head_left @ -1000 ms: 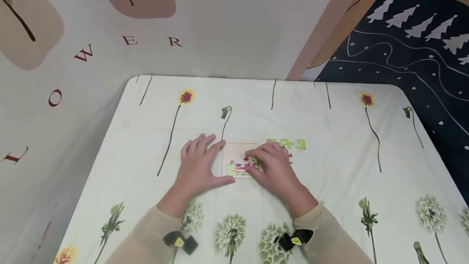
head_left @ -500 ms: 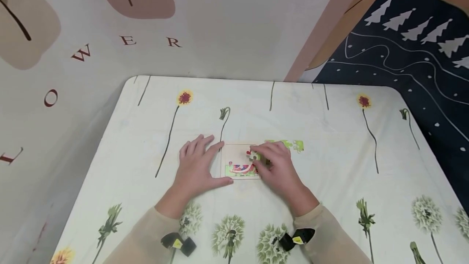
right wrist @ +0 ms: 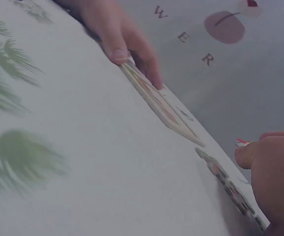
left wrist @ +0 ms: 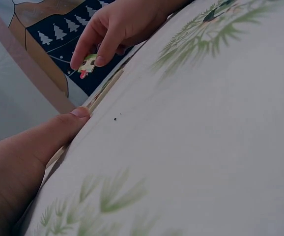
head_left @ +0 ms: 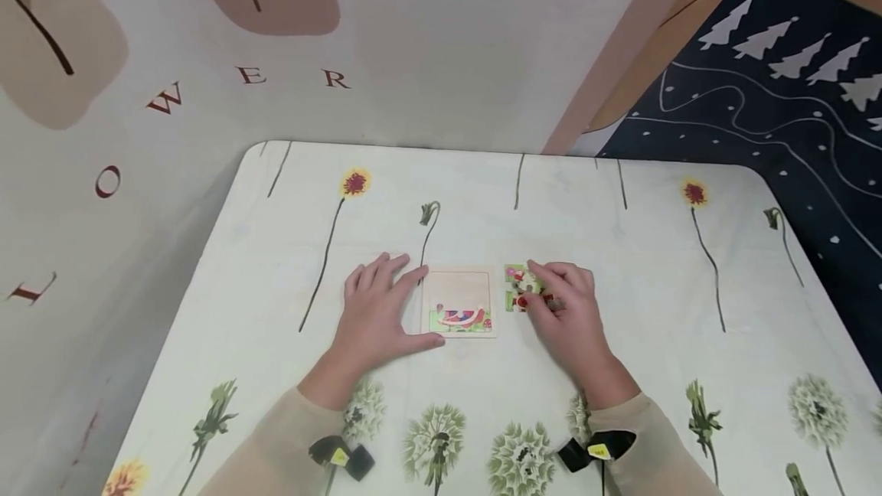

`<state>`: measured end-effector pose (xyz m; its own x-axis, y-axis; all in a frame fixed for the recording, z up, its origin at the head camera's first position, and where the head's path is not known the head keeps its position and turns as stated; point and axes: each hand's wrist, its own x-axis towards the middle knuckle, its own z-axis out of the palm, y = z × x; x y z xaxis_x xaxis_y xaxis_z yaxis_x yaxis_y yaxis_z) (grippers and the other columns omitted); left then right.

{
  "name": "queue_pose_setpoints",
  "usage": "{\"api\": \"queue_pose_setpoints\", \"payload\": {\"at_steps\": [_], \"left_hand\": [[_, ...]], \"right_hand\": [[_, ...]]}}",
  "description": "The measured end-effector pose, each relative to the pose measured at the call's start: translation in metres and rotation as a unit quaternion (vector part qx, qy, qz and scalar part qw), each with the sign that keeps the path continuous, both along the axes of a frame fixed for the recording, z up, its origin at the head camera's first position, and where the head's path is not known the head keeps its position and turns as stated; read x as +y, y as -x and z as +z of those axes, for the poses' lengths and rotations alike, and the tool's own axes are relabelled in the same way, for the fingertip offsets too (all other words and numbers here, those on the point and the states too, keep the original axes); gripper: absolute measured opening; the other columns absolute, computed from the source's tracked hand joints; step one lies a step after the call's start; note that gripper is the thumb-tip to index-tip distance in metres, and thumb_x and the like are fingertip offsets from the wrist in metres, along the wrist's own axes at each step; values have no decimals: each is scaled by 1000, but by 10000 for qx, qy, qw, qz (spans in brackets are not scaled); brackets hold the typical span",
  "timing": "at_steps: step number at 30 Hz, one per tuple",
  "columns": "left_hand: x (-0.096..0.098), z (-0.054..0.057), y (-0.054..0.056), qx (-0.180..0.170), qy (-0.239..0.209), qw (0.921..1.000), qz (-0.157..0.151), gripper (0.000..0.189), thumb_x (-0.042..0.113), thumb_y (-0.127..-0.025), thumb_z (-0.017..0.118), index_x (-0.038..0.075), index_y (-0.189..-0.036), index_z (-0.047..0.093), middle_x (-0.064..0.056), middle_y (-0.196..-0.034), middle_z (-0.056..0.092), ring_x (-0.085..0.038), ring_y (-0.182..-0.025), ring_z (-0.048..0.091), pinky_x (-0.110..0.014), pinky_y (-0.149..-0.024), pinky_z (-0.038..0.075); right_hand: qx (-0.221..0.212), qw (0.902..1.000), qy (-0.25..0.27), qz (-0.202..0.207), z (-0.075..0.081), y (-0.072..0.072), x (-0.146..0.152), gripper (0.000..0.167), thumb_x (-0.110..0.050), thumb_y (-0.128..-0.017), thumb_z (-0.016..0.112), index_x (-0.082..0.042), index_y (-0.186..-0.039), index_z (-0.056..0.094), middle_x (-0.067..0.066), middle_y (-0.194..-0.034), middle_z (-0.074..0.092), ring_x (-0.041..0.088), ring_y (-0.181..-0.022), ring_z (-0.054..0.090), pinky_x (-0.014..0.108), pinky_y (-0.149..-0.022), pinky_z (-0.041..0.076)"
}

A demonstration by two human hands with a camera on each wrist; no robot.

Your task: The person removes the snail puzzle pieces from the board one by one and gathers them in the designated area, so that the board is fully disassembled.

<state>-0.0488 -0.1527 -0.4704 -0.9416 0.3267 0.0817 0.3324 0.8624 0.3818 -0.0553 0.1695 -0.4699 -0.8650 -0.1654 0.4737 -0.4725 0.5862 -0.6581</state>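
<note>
A square puzzle board (head_left: 456, 286) lies on the table, its lower strip filled with green, pink and red pieces (head_left: 460, 319) and its upper part bare. My left hand (head_left: 375, 314) rests at the board's left side with fingers spread, thumb at the near corner and index finger at the far one. To the right of the board, my right hand (head_left: 572, 320) pinches a puzzle piece (left wrist: 87, 65) between thumb and index finger; green, white and a red tip show on it. That piece hovers above the loose puzzle pieces (right wrist: 230, 189), which the right hand partly hides in the head view.
A white cloth printed with flowers and dandelions covers the table (head_left: 634, 274). Behind its far edge rises a pale wall (head_left: 427, 60) with letters, and a dark panel with white trees (head_left: 758, 106) stands at the right. Black straps (head_left: 596, 450) circle both sleeves.
My right hand has lifted the puzzle piece off the board and carried it right, over the loose pieces. The left hand has stayed at the board's edge.
</note>
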Motion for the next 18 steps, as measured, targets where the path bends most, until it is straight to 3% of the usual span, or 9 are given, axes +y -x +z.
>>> {"api": "queue_pose_setpoints", "payload": {"at_steps": [9,13,18], "left_hand": [[1,-1,1,56,56,10000,-36,110,85,-71,76,25,-159,51,-9,-167,36,-40,-157,22,-67,-120,16],[1,-1,1,36,59,10000,-33,110,85,-71,77,24,-159,50,-10,-167,36,-40,-157,22,-67,-119,16],[0,-2,1,9,38,10000,-39,110,84,-71,77,24,-159,51,-10,-167,36,-40,-157,22,-68,-119,16]], "right_hand": [[-361,9993,-96,-15,1,-3,32,43,8,-86,84,-3,-125,74,16,-121,63,39,-120,46,46,-91,38],[-512,9983,-184,191,3,-5,48,44,7,-86,83,-5,-127,75,13,-106,50,33,-111,38,44,-89,31],[-1058,9926,-521,283,6,-7,69,41,5,-92,77,-6,-132,73,7,-107,50,27,-112,35,40,-86,30]]}}
